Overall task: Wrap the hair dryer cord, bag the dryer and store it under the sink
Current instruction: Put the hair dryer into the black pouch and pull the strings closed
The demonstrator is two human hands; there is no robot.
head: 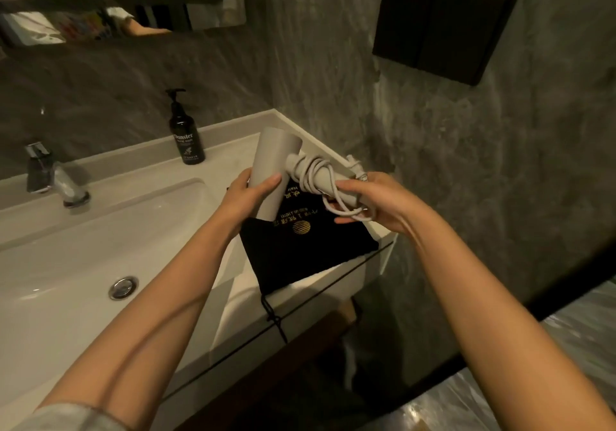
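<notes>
The left hand [248, 194] was wrapped around the barrel of the pale grey hair dryer [270, 164], thumb across the near face and fingers curled behind it, holding the dryer above the right end of the white vanity counter [213, 150]. The cord [315, 172] was wound in several turns around the dryer's handle, which pointed to the right. The right hand [376, 202] gripped the end of that handle, its fingers closed on it and on a loose loop of cord that hung just below; the plug [355, 164] stuck out just above the hand. Directly beneath the dryer lay a black drawstring bag [306, 250] with gold lettering, flat on the counter's near right corner, its drawstring [275, 317] dangling over the near edge. To the left sat the sink basin [66, 264] with its round drain [123, 287], and a chrome faucet [50, 177] stood at the far left. A dark pump bottle [185, 134] stood at the far side of the counter against the grey wall, and a black flush plate [443, 30] was mounted on the wall at the far right.
</notes>
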